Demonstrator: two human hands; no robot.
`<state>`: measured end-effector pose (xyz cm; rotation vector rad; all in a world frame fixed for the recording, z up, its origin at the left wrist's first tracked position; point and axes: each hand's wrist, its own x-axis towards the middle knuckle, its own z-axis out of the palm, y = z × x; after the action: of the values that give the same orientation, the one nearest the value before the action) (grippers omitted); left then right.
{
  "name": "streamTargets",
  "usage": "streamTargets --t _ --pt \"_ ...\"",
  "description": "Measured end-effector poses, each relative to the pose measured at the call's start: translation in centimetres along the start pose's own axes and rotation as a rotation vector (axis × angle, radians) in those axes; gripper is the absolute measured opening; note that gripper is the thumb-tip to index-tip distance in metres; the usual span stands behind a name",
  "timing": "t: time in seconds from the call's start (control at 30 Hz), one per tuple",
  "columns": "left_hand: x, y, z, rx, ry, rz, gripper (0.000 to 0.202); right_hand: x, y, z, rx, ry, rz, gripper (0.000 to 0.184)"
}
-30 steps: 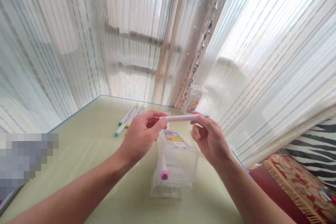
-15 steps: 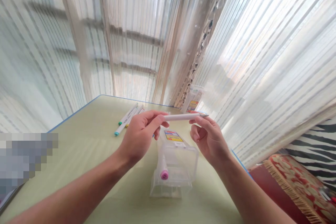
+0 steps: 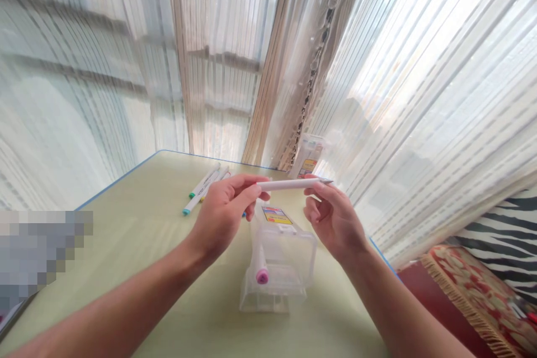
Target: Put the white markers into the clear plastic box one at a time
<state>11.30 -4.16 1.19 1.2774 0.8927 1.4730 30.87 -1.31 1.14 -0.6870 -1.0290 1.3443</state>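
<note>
A white marker (image 3: 287, 184) is held level above the table between my two hands. My left hand (image 3: 229, 204) pinches its left end. At the other end, the thumb and fingers of my right hand (image 3: 333, 212) close around the greyish, pointed tip. Below the marker, a clear plastic case (image 3: 289, 254) with a yellow, red and blue label lies with its opening towards me. Inside it rests a marker with a pink end (image 3: 262, 275). Several white markers (image 3: 203, 184) with green, teal and yellow ends lie behind my left hand, which partly hides them.
A second clear case (image 3: 309, 158) with a similar label stands at the table's far edge, by the striped sheer curtains (image 3: 226, 67). The pale green table (image 3: 138, 224) has a blue edge. To the right are a red patterned fringed cloth (image 3: 470, 285) and zebra-striped fabric (image 3: 495, 235).
The view has shifted slightly. Both hands keep their hold on the marker, which has hardly moved; the case and other markers stay where they were on the table.
</note>
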Motion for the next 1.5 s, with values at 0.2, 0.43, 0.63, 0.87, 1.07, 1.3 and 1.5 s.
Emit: streamTargets --t 0.2,0.43,0.63,0.87,1.07,1.3,1.5 --pt "0.10 -0.29 -0.20 -0.045 -0.011 0.004 0.028 0.09 -0.01 -0.07 0.026 0.014 0.008 0.019" --pt "0.11 -0.21 0.05 0.014 0.016 0.024 0.029 0.12 -0.01 -0.05 0.048 0.007 0.019 0.019" --pt "0.00 -0.20 0.12 0.091 0.047 0.045 0.023 0.21 0.05 -0.03 0.059 0.007 0.035 0.021" --pt "-0.18 -0.02 0.18 0.137 0.057 0.026 0.025 0.19 0.07 -0.04 0.046 0.014 0.030 0.023" --pt "-0.08 -0.27 0.12 0.158 0.053 0.006 0.029 0.11 -0.01 -0.02 0.027 0.002 0.023 0.022" --pt "-0.02 -0.53 0.17 0.195 0.026 0.030 0.028 -0.19 -0.18 0.49 -0.024 -0.056 0.016 0.019" --pt "-0.01 -0.36 0.25 0.186 0.025 0.035 0.025 -0.36 -0.11 0.40 -0.022 -0.105 0.011 0.016"
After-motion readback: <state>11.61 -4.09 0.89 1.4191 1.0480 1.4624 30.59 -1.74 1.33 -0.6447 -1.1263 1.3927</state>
